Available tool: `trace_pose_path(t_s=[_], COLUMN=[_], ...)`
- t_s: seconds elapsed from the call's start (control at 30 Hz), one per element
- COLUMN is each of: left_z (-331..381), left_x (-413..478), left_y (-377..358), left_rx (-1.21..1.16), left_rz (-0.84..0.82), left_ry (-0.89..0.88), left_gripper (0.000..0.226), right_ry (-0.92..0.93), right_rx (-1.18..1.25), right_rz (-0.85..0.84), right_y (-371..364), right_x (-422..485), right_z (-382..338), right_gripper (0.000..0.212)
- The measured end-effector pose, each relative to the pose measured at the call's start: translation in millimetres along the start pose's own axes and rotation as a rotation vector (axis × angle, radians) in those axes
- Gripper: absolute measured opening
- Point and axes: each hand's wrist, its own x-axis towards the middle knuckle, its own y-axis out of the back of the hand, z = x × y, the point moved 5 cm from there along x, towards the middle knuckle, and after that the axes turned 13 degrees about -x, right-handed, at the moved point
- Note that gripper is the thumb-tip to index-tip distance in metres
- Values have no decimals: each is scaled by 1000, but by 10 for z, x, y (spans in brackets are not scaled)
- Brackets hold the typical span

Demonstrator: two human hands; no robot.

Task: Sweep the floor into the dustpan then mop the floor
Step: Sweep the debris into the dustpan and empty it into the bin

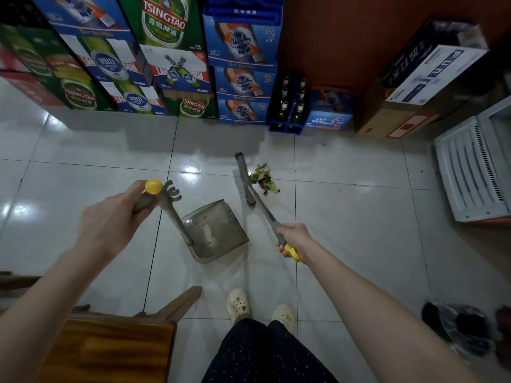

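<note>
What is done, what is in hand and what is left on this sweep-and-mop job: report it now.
Done: the green leafy scraps lie in one pile on the white tiled floor. In hand: the left hand holds the grey long-handled dustpan, the right hand grips the grey yellow-tipped broom, its head beside the pile. Left: sweeping the pile into the pan, then mopping; no mop shows.

The dustpan (218,232) is smoky translucent grey, and its long grey handle has a yellow cap. The broom (262,208) has a grey shaft, a yellow end and a dark grey head. The leaf litter (264,178) is green and yellowish. The floor (345,217) is glossy white tile with thin dark grout lines. The trousers (262,355) are navy with small white dots, and the clogs (238,302) are cream. The Tsingtao cartons (163,23) are green and the Pabst cartons (243,42) are blue.
</note>
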Motion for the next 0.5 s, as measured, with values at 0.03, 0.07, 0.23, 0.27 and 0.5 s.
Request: trace_pose_path(t_s=[0.03,0.07,0.23,0.27,0.5], left_z=[19,41,106,121,269], left_x=[-13,-29,-163,-194,-429], left_y=[-5,-9,6,6,-110], left_rx=[-8,-12,-8,-8,26], left_rz=[1,4,34,41,98], left_ry=[6,7,32,44,122], left_gripper=[24,24,25,25,29], right_ry=[5,5,11,15,26], right_rx=[-23,-46,-109,-116,-192], right_rz=[-14,-28,-92,-106,-168], right_y=[13,28,96,110,379], right_x=[-14,-16,119,160,497], right_z=[-4,-6,-78,-103,-229], right_gripper=[31,32,36,34,29])
